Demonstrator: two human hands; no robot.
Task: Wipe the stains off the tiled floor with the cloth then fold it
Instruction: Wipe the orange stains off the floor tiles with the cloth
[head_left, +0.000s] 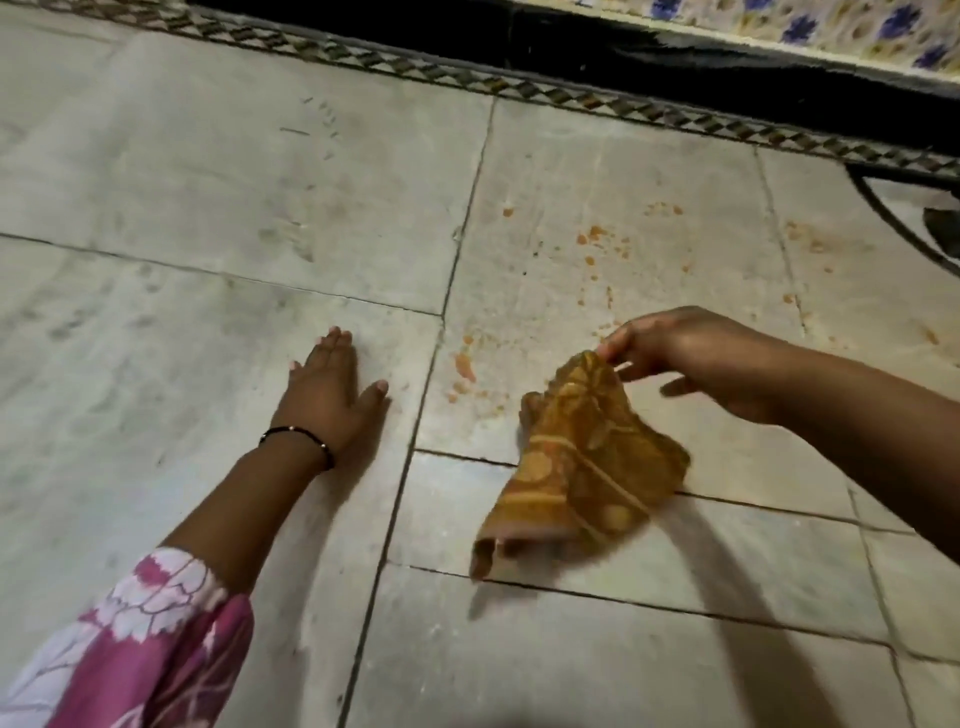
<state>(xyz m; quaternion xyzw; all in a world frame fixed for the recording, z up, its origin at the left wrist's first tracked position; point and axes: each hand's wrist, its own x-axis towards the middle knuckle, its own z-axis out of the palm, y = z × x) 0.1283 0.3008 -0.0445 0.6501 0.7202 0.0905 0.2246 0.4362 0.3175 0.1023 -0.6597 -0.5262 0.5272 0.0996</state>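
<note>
- I see my left hand (332, 392) at left of centre in the frame, lying palm down on the tiled floor (182, 249) with its fingers straight and together and the thumb spread to the side; it holds nothing.
- A thin dark bracelet (304, 439) circles that wrist, and a pink and white patterned sleeve (140, 639) fills the lower left corner.
- My right hand (685, 358) reaches in from the right edge, at right of centre, with thumb and fingertips pinching the top edge of the cloth (582, 467).
- The cloth is mustard yellow with a woven pattern; it hangs crumpled from the pinch, down and to the left, in the lower centre of the frame. Whether its lower end touches the tiles I cannot tell; a shadow lies beneath it.
- Orange stains (465, 366) lie on the tile between my two hands, just left of the cloth, and more orange spots (592, 239) are scattered above my right hand, toward the upper right.
- A patterned border strip (363, 57) runs across the top of the frame, with a dark band (623, 57) beyond it.
</note>
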